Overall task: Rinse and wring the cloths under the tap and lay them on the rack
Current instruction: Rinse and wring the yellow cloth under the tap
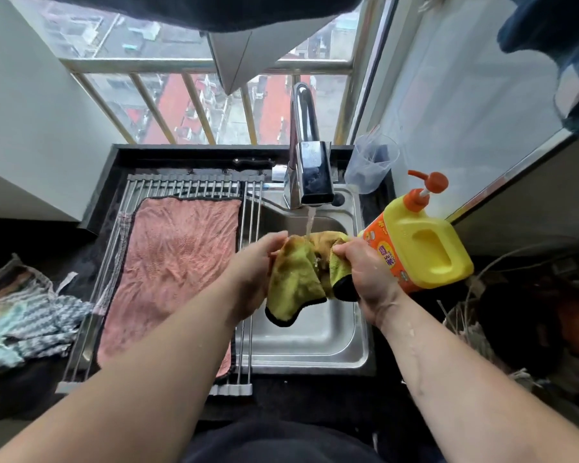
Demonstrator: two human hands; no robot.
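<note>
Water (310, 222) runs in a thin stream from the chrome square-spouted tap (310, 168) at the back of the stainless steel sink (315, 342) and lands on top of a yellow-green microfibre cloth (295, 282) with black edging. I see that cloth bunched over the sink basin, directly below the spout, with one black-edged corner hanging down toward the sink floor. The left hand (254, 272) holds the cloth's left end, its grip clenched on the fabric. The right hand (368, 272) holds the other end, its grip likewise curled tight round a wad of the cloth. Droplets show on the right forearm.

Over the sink's left part lies a roll-up rack of steel rods (188, 187), and a pink cloth (174, 269) with dark edging is spread flat on it. Farther left of the sink, on the dark desk (291, 399), sits a crumpled heap of striped and pale cloths (24, 312). At the sink's right rim stands a yellow detergent bottle (428, 248) with an orange pump, just beyond the right hand from my view. A clear plastic jug (371, 165) stands at the sink's back right corner, beside the tap.
</note>
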